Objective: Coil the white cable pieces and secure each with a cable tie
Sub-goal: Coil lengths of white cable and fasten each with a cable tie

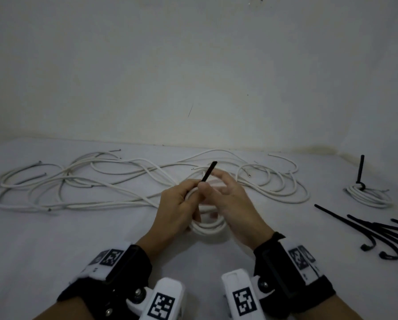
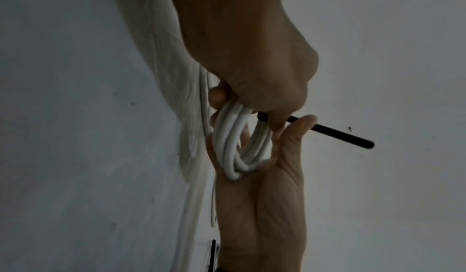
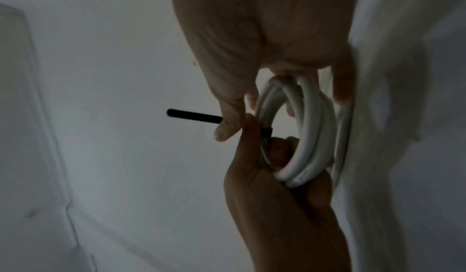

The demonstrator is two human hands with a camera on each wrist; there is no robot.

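A small coil of white cable (image 1: 208, 227) (image 2: 234, 142) (image 3: 310, 128) is held between both hands, low over the white surface. A black cable tie (image 1: 209, 170) (image 2: 340, 135) (image 3: 194, 114) is wrapped round the coil's top, and its free tail sticks up and away. My left hand (image 1: 181, 200) (image 2: 262, 206) grips the coil's left side, with its thumb lying against the tie. My right hand (image 1: 218, 190) (image 3: 277, 216) cradles the right side and pinches the tie where it meets the coil. The tie's loop is mostly hidden by fingers.
Several loose white cables (image 1: 124, 181) lie tangled across the back of the surface. A tied coil (image 1: 366, 196) with an upright black tail sits at the right. Spare black ties (image 1: 378, 232) lie near the right edge. A wall rises just behind.
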